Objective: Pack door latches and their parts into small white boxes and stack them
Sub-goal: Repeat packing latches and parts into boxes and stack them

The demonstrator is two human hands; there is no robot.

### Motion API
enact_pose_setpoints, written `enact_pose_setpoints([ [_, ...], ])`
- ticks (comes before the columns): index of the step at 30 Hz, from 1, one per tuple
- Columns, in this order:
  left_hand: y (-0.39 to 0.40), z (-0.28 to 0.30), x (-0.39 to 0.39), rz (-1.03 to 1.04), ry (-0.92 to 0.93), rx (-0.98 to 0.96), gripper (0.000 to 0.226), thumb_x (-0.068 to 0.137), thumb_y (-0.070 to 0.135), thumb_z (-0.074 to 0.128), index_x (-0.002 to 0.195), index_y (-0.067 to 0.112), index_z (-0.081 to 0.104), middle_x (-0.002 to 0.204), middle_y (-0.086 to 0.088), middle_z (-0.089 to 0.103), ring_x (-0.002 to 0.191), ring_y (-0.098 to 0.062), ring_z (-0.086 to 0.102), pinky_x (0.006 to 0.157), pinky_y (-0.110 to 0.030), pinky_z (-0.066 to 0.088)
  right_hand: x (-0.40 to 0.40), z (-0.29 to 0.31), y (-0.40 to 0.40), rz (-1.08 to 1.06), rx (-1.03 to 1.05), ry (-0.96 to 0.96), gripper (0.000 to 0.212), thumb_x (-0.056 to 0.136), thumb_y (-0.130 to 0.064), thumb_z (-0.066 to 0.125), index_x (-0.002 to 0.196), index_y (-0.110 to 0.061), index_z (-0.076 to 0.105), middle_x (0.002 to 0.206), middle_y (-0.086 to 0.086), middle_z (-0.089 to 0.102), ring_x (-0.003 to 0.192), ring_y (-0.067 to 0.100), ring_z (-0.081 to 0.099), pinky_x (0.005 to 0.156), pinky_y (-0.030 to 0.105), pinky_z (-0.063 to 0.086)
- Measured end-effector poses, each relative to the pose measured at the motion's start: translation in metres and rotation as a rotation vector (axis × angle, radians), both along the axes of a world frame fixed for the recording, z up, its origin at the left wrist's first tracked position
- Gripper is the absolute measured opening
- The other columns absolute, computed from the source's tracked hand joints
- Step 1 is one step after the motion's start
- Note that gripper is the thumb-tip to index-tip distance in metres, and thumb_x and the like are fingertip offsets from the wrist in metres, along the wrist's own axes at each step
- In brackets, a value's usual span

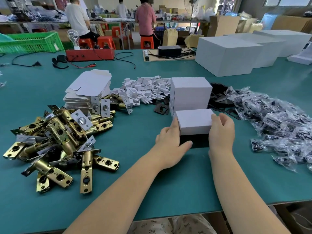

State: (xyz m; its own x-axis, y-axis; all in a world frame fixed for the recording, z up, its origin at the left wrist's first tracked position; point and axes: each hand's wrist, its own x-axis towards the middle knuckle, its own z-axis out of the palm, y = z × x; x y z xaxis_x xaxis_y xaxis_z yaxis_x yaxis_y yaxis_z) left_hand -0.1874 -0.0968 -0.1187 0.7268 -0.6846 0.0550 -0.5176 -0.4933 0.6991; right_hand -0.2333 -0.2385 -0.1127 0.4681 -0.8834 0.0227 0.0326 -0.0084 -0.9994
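From the head view, a small closed white cardboard box (194,121) sits on the green table mat (152,179), just in front of a stack of finished white boxes (191,95). The left hand (170,141) cups its left side, fingers curled against the wall and thumb stretched along the dark front face below; the right hand (221,130) clasps the right side, fingers wrapped over the top edge. Both hands are closed on the box from opposite sides. With a metal latch inside, it is probably heavy for its size, while the thin card walls would dent under a hard squeeze, so a flat two-sided hold low on the walls looks safest. A pile of brass-coloured metal door latches (55,139) lies well to the left, flat white box blanks (89,88) behind it, and clear plastic bags of dark parts (276,122) to the right
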Motion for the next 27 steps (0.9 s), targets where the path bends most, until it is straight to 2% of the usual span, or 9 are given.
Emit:
enact_pose_setpoints([
  [3, -0.001, 0.003, 0.003, 0.037, -0.105, -0.146, 0.049, 0.099, 0.031, 0.046, 0.145, 0.021, 0.034, 0.114, -0.002, 0.061, 0.108, -0.029, 0.05, 0.094, -0.044, 0.044, 0.0, -0.002, -0.005, 0.035, 0.127, 0.003, 0.021, 0.089, -0.024, 0.051, 0.107, -0.027, 0.062, 0.096, -0.019, 0.059, 0.09, 0.003, 0.055, 0.074, 0.027, 0.042],
  [7, -0.005, 0.001, 0.011, 0.129, -0.157, -0.142, 0.036, 0.103, 0.03, 0.04, 0.135, 0.015, 0.049, 0.072, 0.007, 0.046, 0.087, -0.026, 0.049, 0.067, -0.033, 0.032, 0.003, -0.003, -0.006, 0.102, 0.084, 0.031, 0.032, 0.089, -0.021, 0.05, 0.073, -0.041, 0.068, 0.07, -0.036, 0.061, 0.071, -0.015, 0.053, 0.068, 0.019, 0.039],
  [10, -0.004, -0.001, 0.017, 0.157, -0.133, -0.12, 0.045, 0.103, 0.033, 0.04, 0.146, 0.018, 0.043, 0.089, -0.004, 0.059, 0.095, -0.025, 0.051, 0.07, -0.029, 0.031, 0.006, -0.005, -0.007, 0.129, 0.057, 0.026, 0.032, 0.095, -0.027, 0.049, 0.125, -0.032, 0.059, 0.107, -0.025, 0.058, 0.099, -0.003, 0.053, 0.086, 0.022, 0.041],
  [12, -0.003, -0.002, 0.018, 0.16, -0.119, -0.13, 0.048, 0.103, 0.034, 0.042, 0.149, 0.02, 0.039, 0.109, -0.01, 0.065, 0.104, -0.026, 0.054, 0.075, -0.029, 0.035, 0.008, -0.006, -0.006, 0.121, 0.015, 0.033, 0.044, 0.097, -0.032, 0.048, 0.139, -0.02, 0.045, 0.122, -0.012, 0.049, 0.111, 0.007, 0.047, 0.093, 0.026, 0.037],
  [15, -0.003, -0.003, 0.019, 0.19, -0.146, -0.163, 0.042, 0.101, 0.031, 0.047, 0.143, 0.022, 0.048, 0.111, -0.01, 0.068, 0.104, -0.027, 0.057, 0.081, -0.034, 0.043, 0.009, -0.008, -0.005, 0.095, -0.026, 0.019, 0.043, 0.098, -0.035, 0.046, 0.138, -0.017, 0.046, 0.119, -0.01, 0.05, 0.108, 0.008, 0.047, 0.089, 0.025, 0.036],
  [18, -0.006, -0.003, 0.016, 0.231, -0.362, 0.001, 0.036, 0.101, 0.028, 0.046, 0.135, 0.02, 0.053, 0.092, -0.012, 0.064, 0.09, -0.03, 0.055, 0.061, -0.035, 0.037, 0.01, -0.009, -0.006, 0.086, -0.019, 0.027, 0.042, 0.1, -0.036, 0.042, 0.137, -0.018, 0.047, 0.112, -0.014, 0.049, 0.105, 0.007, 0.046, 0.087, 0.026, 0.034],
  [21, -0.008, -0.003, 0.009, 0.255, -0.514, 0.085, 0.035, 0.099, 0.018, 0.047, 0.134, 0.012, 0.053, 0.087, -0.013, 0.062, 0.085, -0.031, 0.052, 0.057, -0.033, 0.03, 0.012, -0.008, -0.006, 0.093, 0.013, 0.024, 0.041, 0.099, -0.033, 0.041, 0.137, -0.021, 0.046, 0.095, -0.026, 0.046, 0.094, 0.003, 0.047, 0.085, 0.025, 0.033],
  [24, -0.007, -0.005, 0.013, 0.28, -0.504, 0.145, 0.025, 0.101, 0.023, 0.043, 0.11, 0.014, 0.064, 0.088, -0.009, 0.065, 0.087, -0.03, 0.054, 0.058, -0.031, 0.027, 0.013, -0.008, -0.005, 0.139, 0.059, 0.005, 0.043, 0.096, -0.03, 0.045, 0.138, -0.021, 0.041, 0.095, -0.026, 0.044, 0.087, -0.004, 0.047, 0.071, 0.021, 0.036],
  [27, -0.008, -0.005, 0.016, 0.276, -0.479, 0.139, 0.036, 0.103, 0.034, 0.04, 0.095, 0.013, 0.068, 0.087, -0.009, 0.067, 0.087, -0.028, 0.055, 0.058, -0.03, 0.025, 0.011, -0.01, -0.005, 0.153, 0.085, -0.013, 0.042, 0.096, -0.027, 0.047, 0.137, -0.021, 0.039, 0.097, -0.022, 0.047, 0.086, -0.005, 0.047, 0.064, 0.017, 0.036],
])
